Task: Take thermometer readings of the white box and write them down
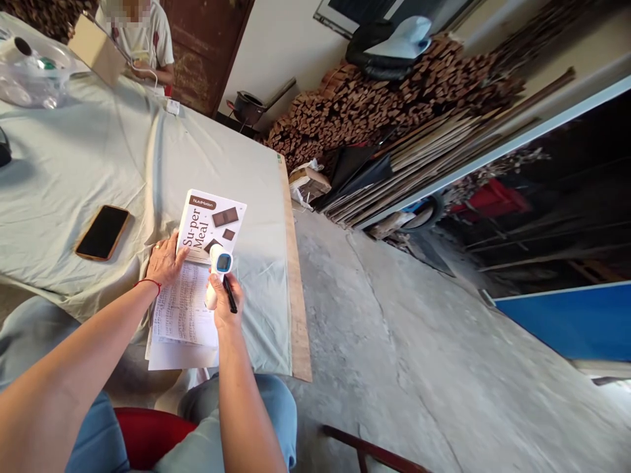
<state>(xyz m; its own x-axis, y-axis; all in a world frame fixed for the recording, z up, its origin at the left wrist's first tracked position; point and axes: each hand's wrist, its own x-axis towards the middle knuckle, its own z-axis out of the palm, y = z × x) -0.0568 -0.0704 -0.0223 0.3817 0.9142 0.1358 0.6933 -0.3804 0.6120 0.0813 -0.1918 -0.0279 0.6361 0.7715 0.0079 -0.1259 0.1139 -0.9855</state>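
Observation:
A white box printed "NutriMotion Su-per Meal" point(200, 220) rests on the table, over the top of some papers with written rows point(182, 309). My left hand point(166, 259) is at the box's lower left corner, its thumb against the front and its fingers along the side. In my right hand point(227, 305) is a white pistol-shaped device point(217, 269) with a blue-rimmed screen, resembling an infrared thermometer. The same hand also holds a black pen point(230, 294), pointing downward. The device's head overlaps the box's lower right corner in view.
A phone point(102, 232) lies left on the cloth-covered table point(221, 157). A person point(148, 46) is at the far side, near a cardboard box point(96, 49) and a clear plastic bag point(39, 75). Stacked firewood point(345, 98) lines the wall. Concrete floor point(365, 328) lies right.

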